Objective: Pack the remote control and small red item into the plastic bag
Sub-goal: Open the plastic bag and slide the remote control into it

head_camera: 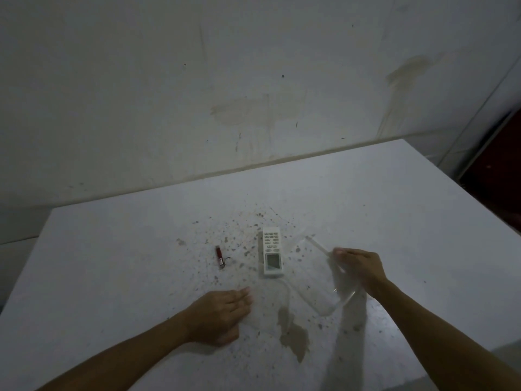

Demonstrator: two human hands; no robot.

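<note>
On the stained white surface [366,207] lie one white remote control [272,251], its writing unreadable, and one small red item [219,257] left of it. The right hand [359,268] pinches the clear plastic bag [318,289]; the left hand [222,316] rests flat, holding nothing.

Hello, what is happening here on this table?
A person is getting a clear plastic bag ready. The right hand grips its edge, and the left hand rests flat on the table. The remote control and the small red item lie on the table, not yet packed.
</note>
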